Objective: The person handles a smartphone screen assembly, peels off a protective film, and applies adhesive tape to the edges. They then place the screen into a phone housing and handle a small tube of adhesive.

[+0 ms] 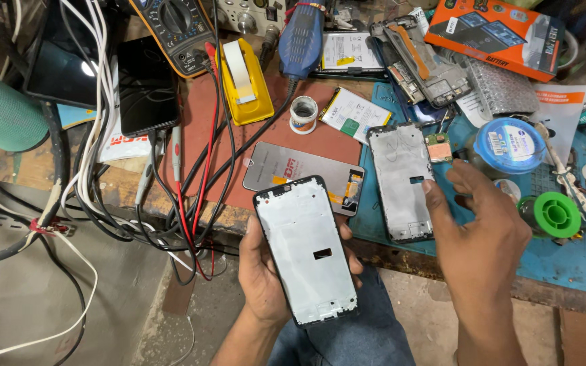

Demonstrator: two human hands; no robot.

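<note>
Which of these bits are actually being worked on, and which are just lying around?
In hand:
- white phone frame, held in the left hand
- second phone frame on the mat, by the right hand

Lying about:
- multimeter
- yellow tape dispenser
- green spool
- orange box

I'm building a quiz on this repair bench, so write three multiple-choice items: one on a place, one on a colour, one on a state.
1. Where does the second silver phone frame lie?
A. on the blue mat
B. on the floor
C. inside the orange box

2. What colour is the tape dispenser?
A. green
B. yellow
C. white

3. What does the left hand do?
A. hangs empty
B. presses the multimeter
C. holds a black-rimmed silver phone frame

Key: 1 A, it rests flat on the blue mat by the right hand. 2 B, its body is yellow. 3 C, fingers wrap the frame's edges.
</note>
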